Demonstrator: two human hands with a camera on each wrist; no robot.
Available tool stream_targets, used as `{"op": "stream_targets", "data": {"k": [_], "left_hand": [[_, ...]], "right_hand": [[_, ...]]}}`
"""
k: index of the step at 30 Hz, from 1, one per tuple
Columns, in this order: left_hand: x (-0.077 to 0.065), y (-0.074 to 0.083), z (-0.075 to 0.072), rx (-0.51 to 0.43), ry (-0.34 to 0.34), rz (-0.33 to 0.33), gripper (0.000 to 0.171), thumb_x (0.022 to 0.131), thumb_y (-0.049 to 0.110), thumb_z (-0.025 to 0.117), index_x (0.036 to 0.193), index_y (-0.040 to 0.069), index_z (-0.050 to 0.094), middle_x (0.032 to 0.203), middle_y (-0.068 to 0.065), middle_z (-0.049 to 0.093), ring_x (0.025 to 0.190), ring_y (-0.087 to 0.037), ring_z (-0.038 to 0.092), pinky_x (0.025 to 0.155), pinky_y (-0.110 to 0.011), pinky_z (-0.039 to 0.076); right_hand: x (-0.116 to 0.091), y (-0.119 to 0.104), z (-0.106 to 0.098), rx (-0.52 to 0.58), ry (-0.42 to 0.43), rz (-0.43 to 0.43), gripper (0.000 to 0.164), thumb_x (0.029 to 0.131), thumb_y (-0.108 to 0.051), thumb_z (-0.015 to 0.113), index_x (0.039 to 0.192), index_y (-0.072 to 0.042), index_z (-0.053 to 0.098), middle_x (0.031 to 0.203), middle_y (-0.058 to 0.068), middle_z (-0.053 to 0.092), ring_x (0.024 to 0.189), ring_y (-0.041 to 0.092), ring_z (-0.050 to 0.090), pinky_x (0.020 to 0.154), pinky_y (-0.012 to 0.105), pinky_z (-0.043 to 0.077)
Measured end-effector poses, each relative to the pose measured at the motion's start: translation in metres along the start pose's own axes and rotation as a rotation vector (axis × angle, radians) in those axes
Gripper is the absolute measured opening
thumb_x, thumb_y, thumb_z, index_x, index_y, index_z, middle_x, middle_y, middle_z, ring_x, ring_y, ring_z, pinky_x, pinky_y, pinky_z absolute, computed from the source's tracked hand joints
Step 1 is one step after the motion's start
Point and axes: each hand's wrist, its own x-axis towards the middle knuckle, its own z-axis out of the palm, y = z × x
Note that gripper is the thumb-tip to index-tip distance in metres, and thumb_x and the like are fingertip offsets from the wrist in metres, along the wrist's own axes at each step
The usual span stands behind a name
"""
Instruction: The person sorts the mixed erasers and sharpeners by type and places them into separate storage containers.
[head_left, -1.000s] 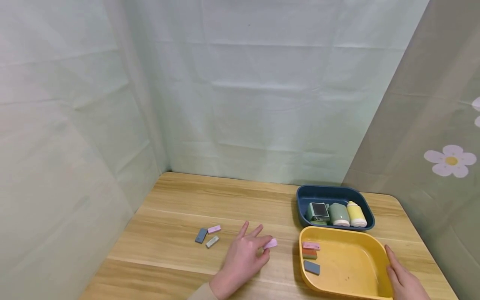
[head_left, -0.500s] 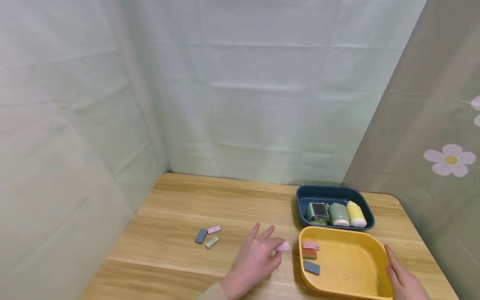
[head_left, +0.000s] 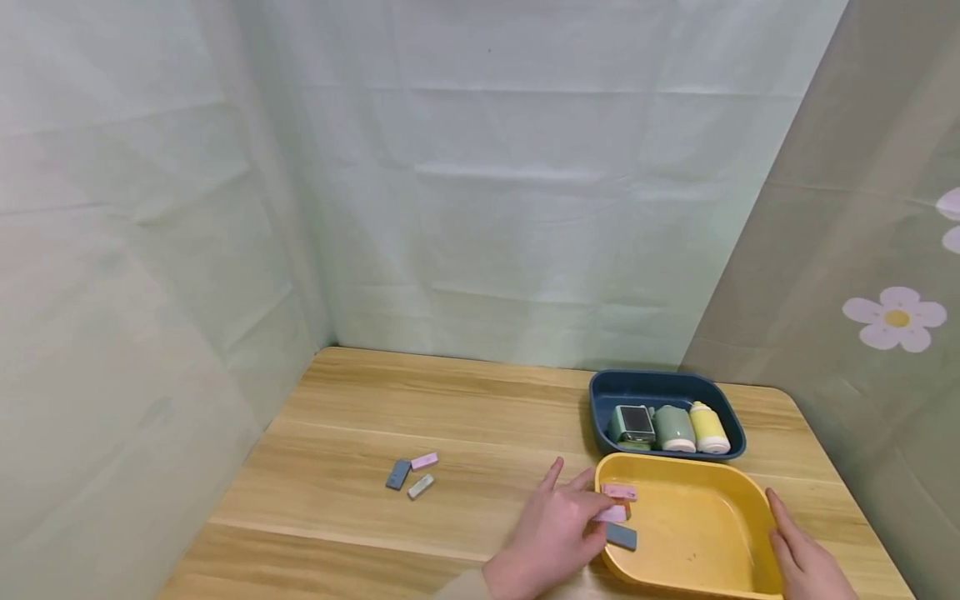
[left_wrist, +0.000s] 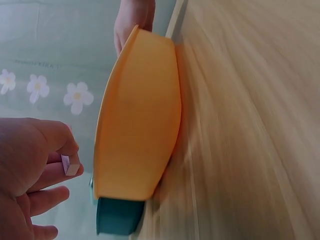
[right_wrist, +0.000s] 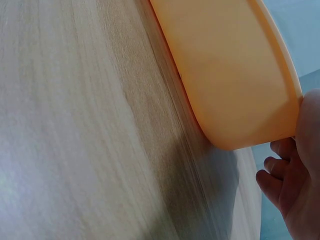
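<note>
My left hand [head_left: 558,529] pinches a small lilac block [head_left: 611,514] between thumb and fingertips, at the left rim of the yellow tray [head_left: 693,525]. In the left wrist view the block [left_wrist: 70,164] pokes out from the fingertips, and the other fingers are spread. Inside the tray along its left side lie a pink block [head_left: 619,492], a partly hidden orange block [head_left: 627,507] and a grey-blue block [head_left: 621,536]. My right hand [head_left: 807,554] holds the tray's right side, thumb at the rim and fingers down outside the wall [right_wrist: 255,100].
A navy tray [head_left: 648,382] stands behind the yellow one, holding a mint-green item with a dark screen [head_left: 635,422], a green container [head_left: 674,429] and a yellow bottle [head_left: 708,427]. Left on the wooden table lie blue [head_left: 398,474], pink [head_left: 424,461] and whitish [head_left: 421,487] blocks.
The left hand has moved right with the lilac block, from the bare table to over the tray's left edge. The right hand and the tray have stayed in place.
</note>
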Motion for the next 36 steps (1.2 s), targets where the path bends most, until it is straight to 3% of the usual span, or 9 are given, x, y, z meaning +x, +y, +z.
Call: {"op": "stream_targets", "data": {"k": [5, 10, 16, 21, 28, 36], "left_hand": [[0.004, 0.012, 0.006, 0.008, -0.032, 0.029, 0.013, 0.090, 0.023, 0.081, 0.103, 0.025, 0.079, 0.120, 0.014, 0.077, 0.131, -0.013, 0.065, 0.114, -0.059, 0.045], [0.009, 0.020, 0.013, -0.022, -0.103, 0.017, 0.011, 0.092, 0.025, 0.080, 0.102, 0.028, 0.079, 0.124, 0.018, 0.074, 0.132, -0.010, 0.063, 0.115, -0.060, 0.044], [0.019, 0.027, 0.019, -0.038, -0.170, 0.001, 0.012, 0.092, 0.027, 0.078, 0.103, 0.031, 0.081, 0.109, 0.024, 0.073, 0.129, -0.002, 0.059, 0.118, -0.058, 0.042], [0.029, 0.032, 0.021, 0.028, -0.221, -0.002, 0.013, 0.093, 0.033, 0.077, 0.105, 0.034, 0.082, 0.106, 0.025, 0.074, 0.130, -0.003, 0.059, 0.120, -0.056, 0.040], [0.038, 0.039, 0.027, 0.136, -0.223, 0.046, 0.010, 0.090, 0.032, 0.079, 0.100, 0.033, 0.082, 0.097, 0.023, 0.076, 0.126, -0.006, 0.064, 0.118, -0.049, 0.042], [0.048, 0.046, 0.036, 0.231, -0.296, 0.012, 0.005, 0.089, 0.036, 0.081, 0.094, 0.037, 0.082, 0.095, 0.024, 0.076, 0.125, -0.004, 0.063, 0.121, -0.040, 0.038]], "right_hand": [[-0.002, -0.003, 0.002, 0.024, -0.024, 0.034, 0.067, 0.119, -0.032, 0.026, 0.165, 0.006, -0.005, 0.161, 0.043, 0.016, 0.145, 0.064, 0.029, 0.114, 0.072, 0.030], [-0.002, -0.005, 0.001, 0.023, -0.025, 0.030, 0.066, 0.119, -0.030, 0.025, 0.165, 0.006, -0.005, 0.161, 0.043, 0.016, 0.145, 0.064, 0.030, 0.114, 0.072, 0.030], [-0.002, -0.003, -0.001, 0.021, -0.024, 0.019, 0.065, 0.119, -0.029, 0.024, 0.164, 0.006, -0.005, 0.160, 0.044, 0.016, 0.145, 0.065, 0.028, 0.114, 0.073, 0.029], [-0.001, -0.003, -0.002, 0.016, -0.026, 0.015, 0.065, 0.119, -0.029, 0.025, 0.164, 0.007, -0.006, 0.160, 0.045, 0.015, 0.145, 0.065, 0.028, 0.114, 0.074, 0.028], [-0.001, -0.003, -0.002, 0.001, -0.020, 0.004, 0.065, 0.119, -0.028, 0.024, 0.164, 0.007, -0.006, 0.160, 0.045, 0.015, 0.144, 0.066, 0.029, 0.114, 0.074, 0.028], [-0.001, -0.001, 0.000, -0.014, 0.003, -0.010, 0.064, 0.119, -0.027, 0.025, 0.164, 0.007, -0.005, 0.158, 0.046, 0.018, 0.142, 0.066, 0.032, 0.113, 0.074, 0.030]]}}
